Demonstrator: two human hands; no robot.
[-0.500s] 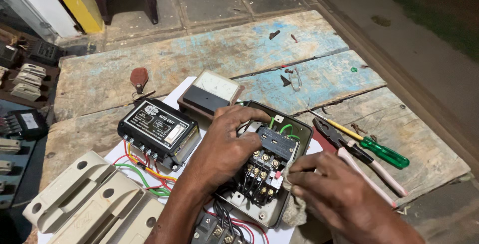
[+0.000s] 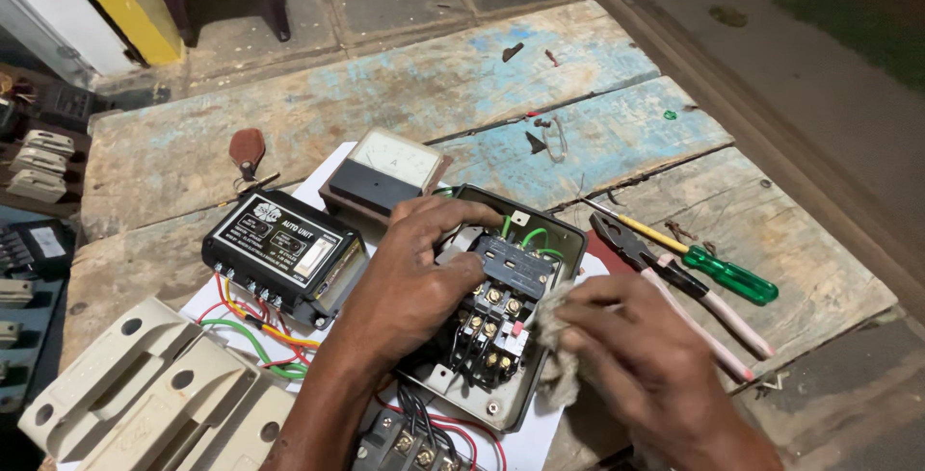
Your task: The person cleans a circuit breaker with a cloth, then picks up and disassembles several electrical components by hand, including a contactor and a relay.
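- A grey metal starter box [image 2: 554, 240], open-topped with rounded corners, lies on white paper near the middle of a worn wooden table [image 2: 405, 76]. Inside it sits a black contactor block [image 2: 496, 312] with brass screw terminals and green and black wires.
- The left hand [image 2: 409, 283] reaches in from below and lies palm down over the box's left half, fingers curled over the near-left wall and the block; its grip is clamped on the box.
- The right hand [image 2: 641, 360] is at the box's right edge, fingers pinched together on a crumpled grey cloth [image 2: 557, 355] that touches the box rim.
- Compared with half a second ago, the right hand has come closer to the box and now presses the cloth to it; the left hand keeps its hold.
- Just left of the box: a glossy black rectangular control unit [image 2: 279, 254] with red, yellow and green wires below it.
- Behind the box: an analogue meter [image 2: 385, 170] with a white dial face.
- Right of the box: pliers [image 2: 674, 283] with pale pink handles, and a screwdriver [image 2: 718, 269] with a green translucent handle.
- Lower left of the box: cream moulded plastic covers [image 2: 145, 394].
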